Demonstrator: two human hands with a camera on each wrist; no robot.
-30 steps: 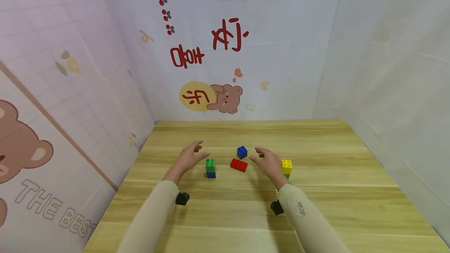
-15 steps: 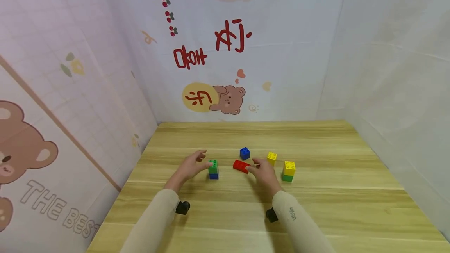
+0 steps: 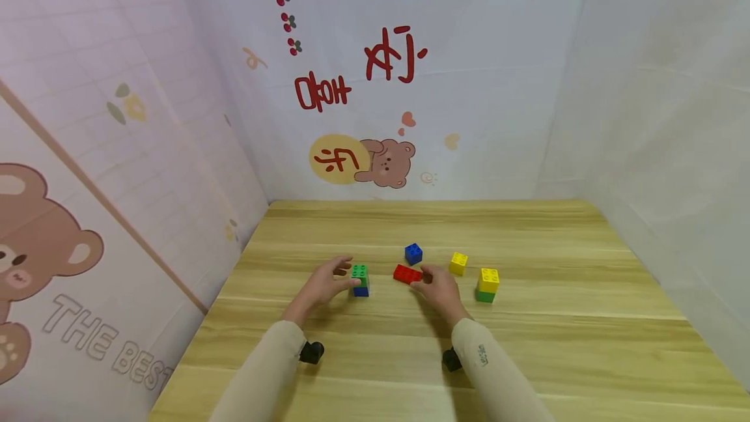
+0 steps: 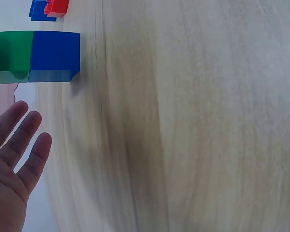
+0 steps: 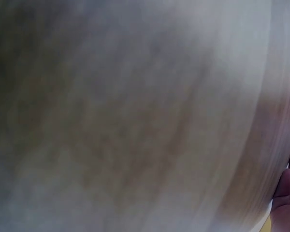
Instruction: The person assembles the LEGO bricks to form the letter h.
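Observation:
In the head view my right hand pinches the right end of a red building brick, thumb at the front and index finger at the back. Only the edge of that hand enters the right wrist view. My left hand is beside a small tower, a green brick on a blue brick. Its thumb overlaps the green brick's front. In the left wrist view the other fingers are spread and loosely bent, away from the tower.
Just behind the red brick lies a single blue brick. Right of the right hand are a loose yellow brick and another tower, a yellow brick on a green brick. A printed curtain closes off the wooden table at the back.
My right hand has come down and left onto the red brick's end, uncovering the loose yellow brick and the yellow-green tower. My left hand has moved slightly closer, its thumb now across the green brick.

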